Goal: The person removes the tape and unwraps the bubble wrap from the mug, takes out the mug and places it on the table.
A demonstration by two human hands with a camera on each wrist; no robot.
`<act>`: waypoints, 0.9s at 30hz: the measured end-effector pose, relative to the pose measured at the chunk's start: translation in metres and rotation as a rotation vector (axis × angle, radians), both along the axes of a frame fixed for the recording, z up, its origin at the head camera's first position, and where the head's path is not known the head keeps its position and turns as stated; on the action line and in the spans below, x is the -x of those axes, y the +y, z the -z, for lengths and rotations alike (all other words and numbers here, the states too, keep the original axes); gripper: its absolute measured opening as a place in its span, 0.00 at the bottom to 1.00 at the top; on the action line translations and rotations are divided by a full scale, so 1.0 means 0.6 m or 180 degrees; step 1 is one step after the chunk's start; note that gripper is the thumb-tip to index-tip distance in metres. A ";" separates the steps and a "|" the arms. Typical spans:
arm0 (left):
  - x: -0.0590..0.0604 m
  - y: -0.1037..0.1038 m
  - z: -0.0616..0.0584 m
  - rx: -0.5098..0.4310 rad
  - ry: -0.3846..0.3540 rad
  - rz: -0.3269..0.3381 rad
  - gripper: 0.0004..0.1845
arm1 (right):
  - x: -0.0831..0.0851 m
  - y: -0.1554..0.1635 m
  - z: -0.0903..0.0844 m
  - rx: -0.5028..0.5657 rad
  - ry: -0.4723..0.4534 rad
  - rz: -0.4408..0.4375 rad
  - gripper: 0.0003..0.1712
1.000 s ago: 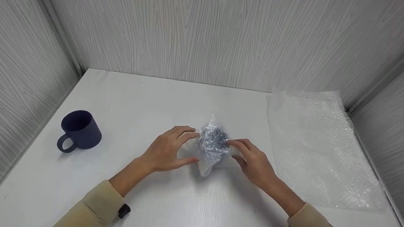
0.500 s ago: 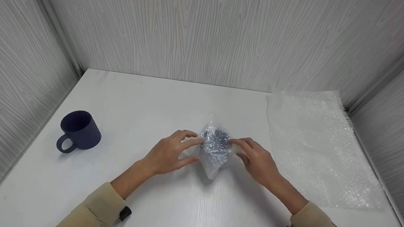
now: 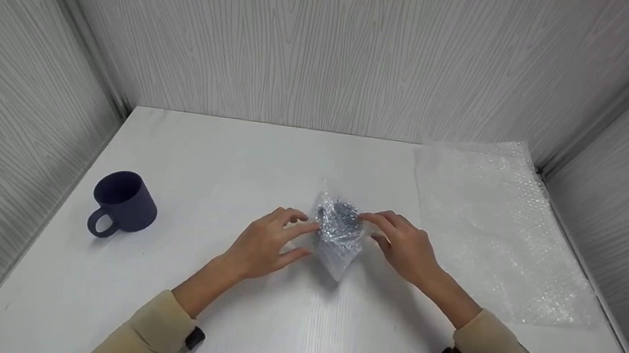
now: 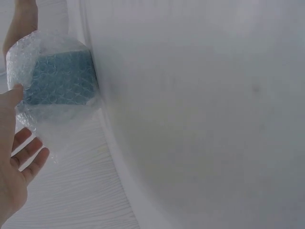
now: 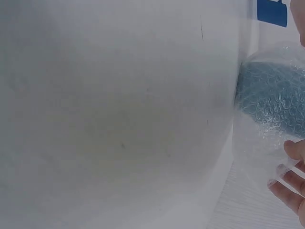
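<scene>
A blue mug wrapped in bubble wrap (image 3: 340, 234) stands mid-table, a pointed flap of the wrap facing the near edge. Through the plastic its blue side shows in both wrist views. On its left side my left hand (image 3: 264, 244) touches the wrap with a fingertip, the thumb apart and the fingers loosely spread. Opposite, my right hand (image 3: 403, 245) rests a fingertip on the wrap's right side, its fingers gently bent and its thumb held lower. Neither hand closes around the bundle. Whether the mug's handle lies under the wrap cannot be told.
An unwrapped dark blue mug (image 3: 126, 203) stands at the left, its handle toward the near left. A flat sheet of bubble wrap (image 3: 493, 234) covers the table's right side. Wood-grain panels (image 3: 303, 48) enclose the white table (image 3: 224, 150) at the back and both sides.
The wrapped mug has turned and shifted slightly right, its near flap swinging rightward. My left hand has followed a little to the right and nearer; my right hand has moved slightly right.
</scene>
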State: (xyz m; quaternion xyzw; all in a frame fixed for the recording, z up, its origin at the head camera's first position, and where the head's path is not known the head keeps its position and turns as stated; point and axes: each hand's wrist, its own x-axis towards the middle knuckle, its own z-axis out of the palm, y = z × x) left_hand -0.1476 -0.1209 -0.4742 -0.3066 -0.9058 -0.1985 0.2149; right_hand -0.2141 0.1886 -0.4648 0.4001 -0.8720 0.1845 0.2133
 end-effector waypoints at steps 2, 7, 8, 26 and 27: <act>-0.002 0.002 -0.001 0.0016 0.0004 -0.0007 0.25 | 0.001 0.001 -0.001 0.0003 -0.0024 -0.0012 0.34; -0.004 0.005 -0.002 0.0047 0.0082 -0.0047 0.24 | 0.001 0.004 -0.004 -0.0046 -0.0098 -0.0040 0.35; -0.003 0.005 -0.003 0.0056 0.0109 -0.0057 0.24 | 0.000 0.006 -0.005 -0.0064 -0.0110 -0.0052 0.35; 0.027 0.000 -0.009 0.0239 0.0428 0.0169 0.25 | -0.050 -0.006 -0.037 0.0157 -0.0173 -0.0389 0.28; 0.028 0.000 -0.009 0.0243 0.0430 0.0183 0.24 | -0.052 -0.009 -0.037 0.0145 -0.0136 -0.0405 0.29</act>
